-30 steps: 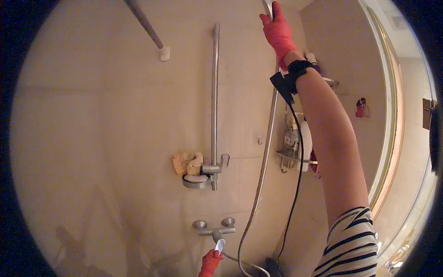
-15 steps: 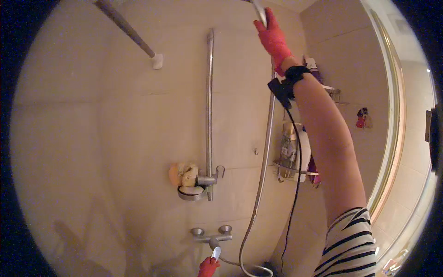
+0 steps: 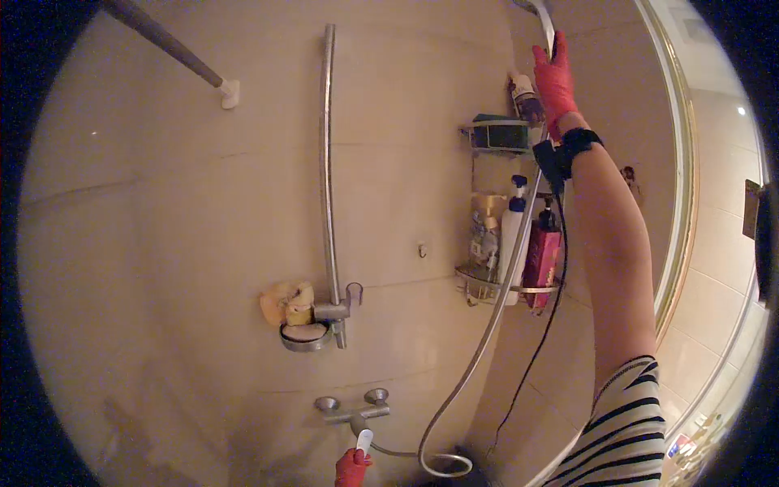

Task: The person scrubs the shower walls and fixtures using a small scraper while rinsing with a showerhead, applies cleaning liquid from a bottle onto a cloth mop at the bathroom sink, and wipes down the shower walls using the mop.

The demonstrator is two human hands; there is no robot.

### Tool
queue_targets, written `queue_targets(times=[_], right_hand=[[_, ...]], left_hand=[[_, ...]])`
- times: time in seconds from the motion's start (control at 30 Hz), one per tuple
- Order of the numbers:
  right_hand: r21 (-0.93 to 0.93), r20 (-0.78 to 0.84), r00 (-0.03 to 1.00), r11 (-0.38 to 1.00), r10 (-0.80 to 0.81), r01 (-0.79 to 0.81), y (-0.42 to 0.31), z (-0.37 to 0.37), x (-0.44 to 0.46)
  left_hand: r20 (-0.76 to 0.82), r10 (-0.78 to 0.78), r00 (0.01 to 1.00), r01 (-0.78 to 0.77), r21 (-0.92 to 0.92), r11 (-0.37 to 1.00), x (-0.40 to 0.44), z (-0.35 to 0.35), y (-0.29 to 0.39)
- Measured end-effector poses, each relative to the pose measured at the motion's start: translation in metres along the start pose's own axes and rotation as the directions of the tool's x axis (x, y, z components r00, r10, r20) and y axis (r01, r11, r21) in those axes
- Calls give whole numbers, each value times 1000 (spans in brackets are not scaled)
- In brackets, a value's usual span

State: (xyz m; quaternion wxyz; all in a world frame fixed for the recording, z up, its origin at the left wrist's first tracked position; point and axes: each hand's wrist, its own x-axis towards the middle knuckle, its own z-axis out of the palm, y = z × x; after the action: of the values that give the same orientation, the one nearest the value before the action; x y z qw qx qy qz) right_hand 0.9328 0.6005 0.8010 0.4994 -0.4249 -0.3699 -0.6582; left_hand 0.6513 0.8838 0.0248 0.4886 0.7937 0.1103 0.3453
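My right hand [image 3: 557, 85], in a red rubber glove, is raised at the upper right and closed around the handle of a shower head [image 3: 547, 26]. The top of the shower head is cut off by the frame edge. A metal shower hose [image 3: 489, 337] hangs from it in a long curve. Low in the view, my gloved left hand [image 3: 351, 469] is closed on the pale, shiny lever [image 3: 364, 441] of the mixer tap [image 3: 357, 414]. Only part of that hand shows. A black strap with a device [image 3: 578, 150] and a cable is on my right wrist.
A corner rack [image 3: 507, 288] holds several pump bottles, with another shelf [image 3: 499, 150] above. A vertical rail [image 3: 328, 162] carries a holder and a soap dish [image 3: 305, 341] with sponges [image 3: 286, 303]. A grey rod [image 3: 166, 42] meets the wall at upper left.
My right hand has moved right and slightly down with the shower head, uncovering the rack's bottles. The view has turned a little to the right. My left hand stays at the tap lever.
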Motion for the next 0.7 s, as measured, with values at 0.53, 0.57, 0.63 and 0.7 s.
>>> queue_targets(times=[0.53,0.57,0.63,0.7], right_hand=[[23,339,862,913,377,-408,-94,3,-154],[84,412,807,865,422,-495,-105,1,-180],[268,413,842,838,346,-476,-88,14,-234],[177,521,739,793,426,-582,-92,-2,-299]], left_hand=[[173,-46,984,-31,418,908,11,-9,-25],[150,-134,980,102,202,974,9,-4,-43],[135,-347,928,373,-313,874,-3,3,-75],[68,-365,928,371,-207,905,-25,-10,-53]])
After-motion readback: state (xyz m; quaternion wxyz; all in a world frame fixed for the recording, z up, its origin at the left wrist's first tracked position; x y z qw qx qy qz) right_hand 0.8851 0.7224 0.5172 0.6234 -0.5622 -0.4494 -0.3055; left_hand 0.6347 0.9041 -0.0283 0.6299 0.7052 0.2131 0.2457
